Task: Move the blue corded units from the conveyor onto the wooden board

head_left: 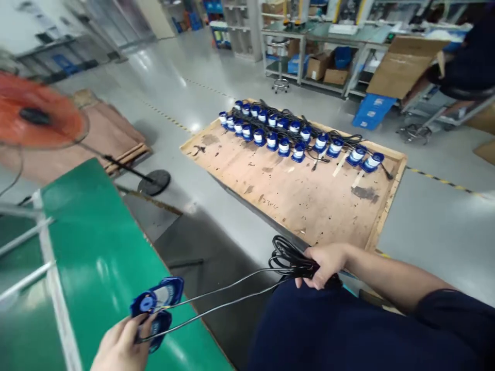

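Note:
My left hand [126, 340] is closed around two blue motor-like units [157, 309] with pale labels, held over the green tabletop [100, 232]. From these units two dark cables [228, 289] stretch across to my right hand [327, 263]. That hand is wrapped around a bundle of coiled black cable [290, 257] in front of my body. Beyond it, rows of similar blue units [284, 147] with white labels stand on a low wooden platform [263, 190], their black cables lying among them.
An orange fan [38, 113] stands at the left on a round black base [154, 182]. Blue crates [369, 111] and a cardboard box [406, 67] are at the right. Workbenches [320, 36] and a stool [280, 67] line the back. Part of another person [472, 56] shows at upper right.

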A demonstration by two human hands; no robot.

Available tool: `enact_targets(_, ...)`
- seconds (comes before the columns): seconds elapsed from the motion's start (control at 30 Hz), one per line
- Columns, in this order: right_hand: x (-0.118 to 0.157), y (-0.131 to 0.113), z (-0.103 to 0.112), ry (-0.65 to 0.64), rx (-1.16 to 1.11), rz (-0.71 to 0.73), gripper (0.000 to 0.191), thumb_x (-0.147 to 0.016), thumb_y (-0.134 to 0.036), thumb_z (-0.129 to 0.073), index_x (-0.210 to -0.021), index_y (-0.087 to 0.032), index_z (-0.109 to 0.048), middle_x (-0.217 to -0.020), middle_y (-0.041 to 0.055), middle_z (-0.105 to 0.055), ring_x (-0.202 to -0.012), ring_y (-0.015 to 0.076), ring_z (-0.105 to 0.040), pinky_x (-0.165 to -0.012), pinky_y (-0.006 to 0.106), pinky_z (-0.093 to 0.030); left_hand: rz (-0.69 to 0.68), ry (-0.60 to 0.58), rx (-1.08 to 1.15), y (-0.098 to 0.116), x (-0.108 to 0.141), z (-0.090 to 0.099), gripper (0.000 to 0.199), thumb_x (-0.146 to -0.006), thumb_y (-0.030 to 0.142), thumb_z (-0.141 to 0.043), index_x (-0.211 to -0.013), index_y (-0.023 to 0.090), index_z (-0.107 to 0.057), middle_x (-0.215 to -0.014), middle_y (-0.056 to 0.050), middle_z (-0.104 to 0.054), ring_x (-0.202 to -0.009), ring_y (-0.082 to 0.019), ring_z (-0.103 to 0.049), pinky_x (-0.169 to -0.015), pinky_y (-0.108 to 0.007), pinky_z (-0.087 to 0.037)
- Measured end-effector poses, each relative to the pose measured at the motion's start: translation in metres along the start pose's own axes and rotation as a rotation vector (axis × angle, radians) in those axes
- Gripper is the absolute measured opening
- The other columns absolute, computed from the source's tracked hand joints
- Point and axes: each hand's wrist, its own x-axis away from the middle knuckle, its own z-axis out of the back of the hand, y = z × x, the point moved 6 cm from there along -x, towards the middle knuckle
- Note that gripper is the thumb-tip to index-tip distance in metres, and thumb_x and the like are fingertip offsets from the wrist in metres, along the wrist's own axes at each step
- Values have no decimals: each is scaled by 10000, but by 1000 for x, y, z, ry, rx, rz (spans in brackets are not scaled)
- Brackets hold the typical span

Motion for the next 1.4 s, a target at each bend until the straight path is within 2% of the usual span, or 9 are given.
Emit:
enact_targets(0.1,32,-27,18,145,-159,135,461,-770,-423,-836,-1070,-112,-677,-727,-7,-649,-621,116,-626,-612,239,-523,-341,-30,68,40,-85,-49,160,-973,293,-491,-982,223,-635,-921,-78,-687,-855,-253,-653,-783,-381,-551)
enact_targets(0.3,82,-58,80,659,-542,585,256,-850,-308,-663,-1043,-148,-612,-711,2,-678,-595,141,-646,-679,334,-594,-735,-186,312,152,-212,-137,99,-974,237,-558,-1005,212,-648,-989,-80,-680,-943,-223,-656,-832,-347,-558)
enact_targets(0.53,166,-75,145,1357,-630,615,262,-809,-322,-660,-998,-155,-590,-735,27,-680,-596,169,-651,-597,339,-609,-1192,-337,408,262,-305,-225,86,-947,189,-584,-975,207,-662,-1176,-105,-692,-1091,-245,-636,-902,-379,-549)
enact_targets(0.63,193,-97,153,1578,-521,565,316,-783,-369,-681,-1003,-164,-586,-721,30,-677,-595,204,-660,-570,384,-615,-1376,-297,405,301,-339,-247,116,-967,203,-562,-1017,202,-667,-1170,-113,-691,-1063,-243,-632,-849,-372,-538)
enact_targets(0.73,211,-124,156,1753,-319,413,284,-783,-390,-714,-906,-165,-590,-670,21,-647,-548,184,-628,-518,339,-575,-1510,-200,389,337,-368,-262,138,-965,179,-544,-1022,200,-668,-1161,-125,-679,-1051,-256,-614,-835,-389,-507)
enact_targets(0.83,216,-150,168,1747,-81,171,234,-797,-362,-710,-834,-165,-589,-669,21,-649,-534,136,-590,-511,269,-510,-1589,-172,419,369,-391,-278,163,-964,149,-516,-993,201,-668,-1118,-119,-667,-1046,-248,-590,-847,-392,-471)
enact_targets(1.0,212,-171,213,1542,259,-163,171,-751,-309,-697,-792,-159,-626,-647,-15,-613,-559,100,-520,-536,237,-398,-1633,-207,426,408,-416,-309,188,-971,137,-484,-962,200,-661,-994,-98,-647,-947,-230,-567,-751,-357,-417)
enact_targets(1.13,210,-172,260,1485,465,-238,159,-758,-304,-657,-723,-156,-611,-639,-32,-570,-599,100,-489,-572,248,-361,-1642,-235,407,431,-431,-325,231,-993,152,-441,-962,189,-666,-988,-114,-634,-979,-249,-554,-784,-383,-425)
enact_targets(1.4,185,-184,352,1351,822,-359,181,-744,-142,-633,-906,-109,-706,-785,9,-675,-681,132,-536,-650,266,-397,-1665,-286,350,475,-454,-343,219,-980,170,-457,-1011,202,-672,-989,-124,-633,-983,-277,-568,-786,-416,-453)
